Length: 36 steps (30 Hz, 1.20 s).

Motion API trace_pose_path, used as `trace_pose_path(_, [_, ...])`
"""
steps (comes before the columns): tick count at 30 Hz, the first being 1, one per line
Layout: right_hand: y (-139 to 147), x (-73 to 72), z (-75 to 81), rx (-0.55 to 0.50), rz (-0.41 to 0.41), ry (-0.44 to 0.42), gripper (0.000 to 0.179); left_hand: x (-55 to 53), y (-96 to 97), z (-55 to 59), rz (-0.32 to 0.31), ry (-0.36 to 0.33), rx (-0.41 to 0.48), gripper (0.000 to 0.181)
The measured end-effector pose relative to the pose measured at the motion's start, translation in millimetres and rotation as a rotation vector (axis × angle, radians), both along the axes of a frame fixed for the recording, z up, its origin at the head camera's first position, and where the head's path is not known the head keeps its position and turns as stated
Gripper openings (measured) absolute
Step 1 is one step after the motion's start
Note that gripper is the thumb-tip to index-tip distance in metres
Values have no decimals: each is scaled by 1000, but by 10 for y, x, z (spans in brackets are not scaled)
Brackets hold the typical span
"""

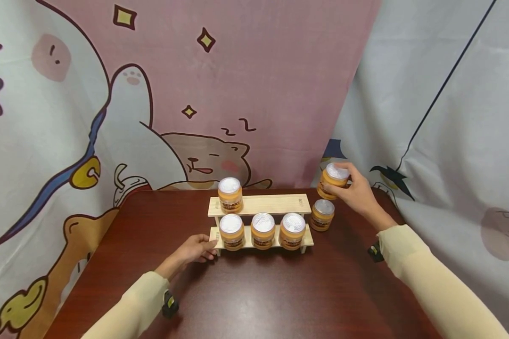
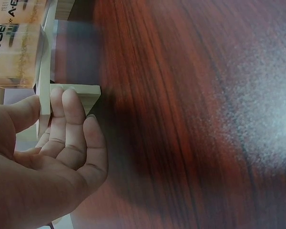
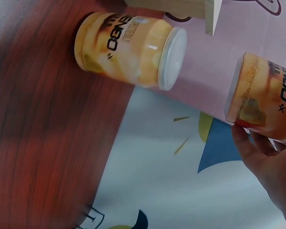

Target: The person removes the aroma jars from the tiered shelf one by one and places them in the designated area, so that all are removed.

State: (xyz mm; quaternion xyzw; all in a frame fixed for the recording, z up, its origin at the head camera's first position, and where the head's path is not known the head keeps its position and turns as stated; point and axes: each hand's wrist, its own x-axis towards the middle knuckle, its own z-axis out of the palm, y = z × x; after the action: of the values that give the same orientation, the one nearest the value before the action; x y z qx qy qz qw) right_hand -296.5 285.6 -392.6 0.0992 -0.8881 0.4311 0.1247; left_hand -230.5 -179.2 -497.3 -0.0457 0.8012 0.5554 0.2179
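Note:
A two-step wooden rack (image 1: 275,203) stands on the table. My left hand (image 1: 196,248) pinches the left end of its lower step, thumb above and fingers beneath, as the left wrist view shows up close. On the lower step stand three orange jars with silvery-white lids, a left jar (image 1: 232,232), a middle jar (image 1: 263,231) and a right jar (image 1: 292,231). Another jar (image 1: 230,195) occupies the left end of the upper step. Up at the right, my right hand (image 1: 356,190) grips a jar (image 1: 332,181) by its sides, raised above the table. Below it, one more jar (image 3: 128,47) stands beside the rack.
The dark red-brown wooden table (image 1: 254,292) reaches back to a hanging pink and white cartoon cloth (image 1: 288,94). White cloth (image 1: 462,141) also hangs along the right side. Dark wrist devices (image 1: 170,303) sit under both cream sleeves.

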Motion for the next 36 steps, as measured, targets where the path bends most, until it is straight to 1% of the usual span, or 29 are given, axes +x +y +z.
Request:
trace_pose_path(4, [58, 6, -23, 16, -22, 12, 69, -3, -11, 0, -7, 3, 1, 25])
trace_pose_path(10, [109, 24, -42, 47, -20, 41, 67, 5, -12, 10, -16, 6, 5, 26])
trace_pose_path(15, [142, 43, -70, 55, -34, 33, 68, 1, -8, 0, -20, 8, 7, 27])
trace_pose_path(22, [180, 63, -124, 49, -35, 7, 68, -11, -7, -14, -3, 4, 3, 24])
trace_pose_path(24, [185, 70, -139, 53, -38, 2, 68, -14, -9, -18, -9, 5, 2, 25])
trace_pose_path(36, [207, 78, -221, 58, -67, 1, 67, -11, -6, -7, 1, 4, -2, 26])
